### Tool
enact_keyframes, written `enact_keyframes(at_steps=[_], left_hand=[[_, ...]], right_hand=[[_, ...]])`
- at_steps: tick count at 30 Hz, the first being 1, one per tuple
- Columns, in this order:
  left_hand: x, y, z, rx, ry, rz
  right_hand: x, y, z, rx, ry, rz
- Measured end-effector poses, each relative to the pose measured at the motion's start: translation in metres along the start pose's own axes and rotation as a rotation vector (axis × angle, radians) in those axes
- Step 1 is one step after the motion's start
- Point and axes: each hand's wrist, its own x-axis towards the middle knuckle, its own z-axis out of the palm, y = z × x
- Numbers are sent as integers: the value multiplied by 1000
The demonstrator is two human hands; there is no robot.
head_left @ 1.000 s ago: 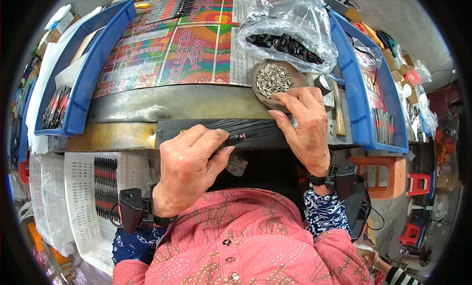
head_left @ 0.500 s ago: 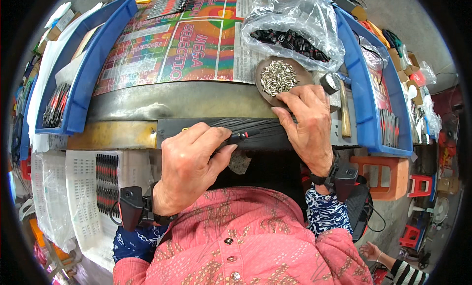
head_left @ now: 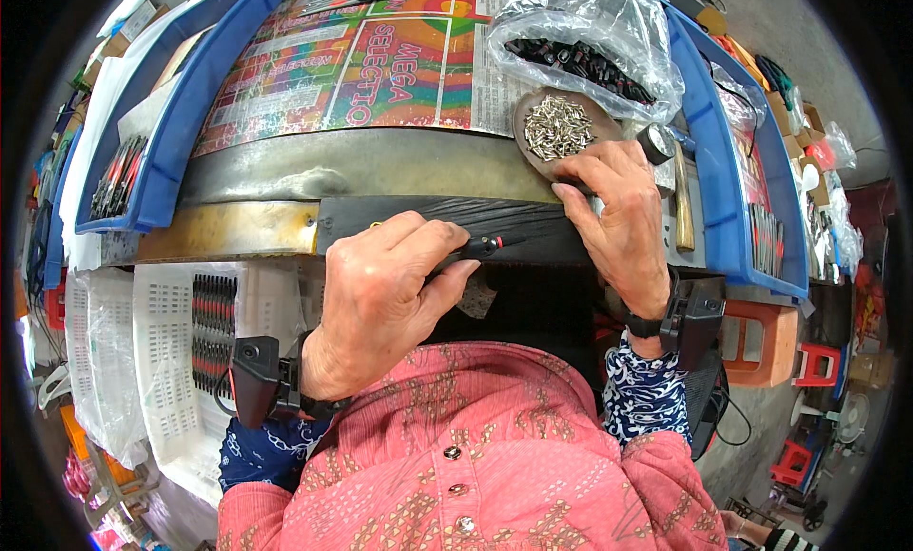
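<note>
Left hand (head_left: 388, 283) in a pinch; right hand (head_left: 623, 207) set farther out.
Left: back up, fingers curled, thumb opposing index, tips pointing right. Right: back up, fingers bent, tips toward far left, thumb near index. Hands apart.

A pink shirt (head_left: 399, 427) meets navy patterned sleeves (head_left: 649, 391).

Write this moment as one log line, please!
left hand: holds black piece; right hand: at near edge of brown dish; dish: small silvery metal pieces

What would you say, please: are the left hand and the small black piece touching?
Touching: the head view shows the left hand gripping the small black piece between thumb and index finger.
</note>
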Motion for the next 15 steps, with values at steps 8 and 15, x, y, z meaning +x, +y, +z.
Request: enact_keyframes(at_steps=[8, 15], left_hand=[[-2, 2, 0, -6, -7, 14], [-3, 5, -2, -41, -20, -21]], right_hand=[[2, 5, -1, 164, -25, 42], [-9, -24, -11, 352, 87, 46]])
